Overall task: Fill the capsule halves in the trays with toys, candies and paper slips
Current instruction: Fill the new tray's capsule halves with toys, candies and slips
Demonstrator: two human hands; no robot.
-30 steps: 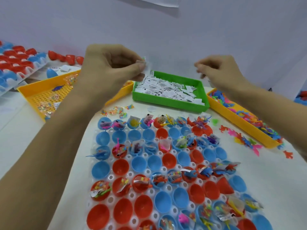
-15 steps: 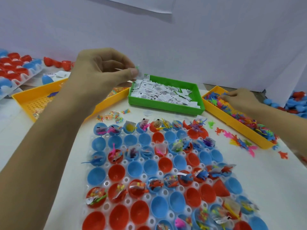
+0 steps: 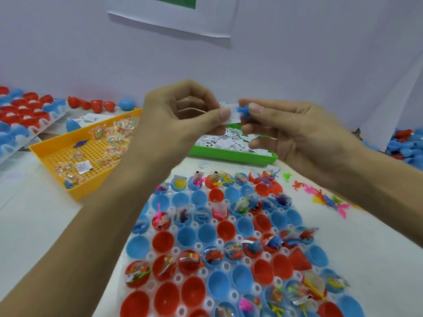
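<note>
the right hand is coming back from the toy tray, pinching a blue toy against the left hand's paper slip, bundling one capsule's filling.

- You are wearing the only camera on your head; it is looking forward and down, close over your pinching hands.
- Below that grip, the capsule tray is filling the lower frame.

Both arms raised; left hand & right hand pinching, fingertips meeting.
</note>
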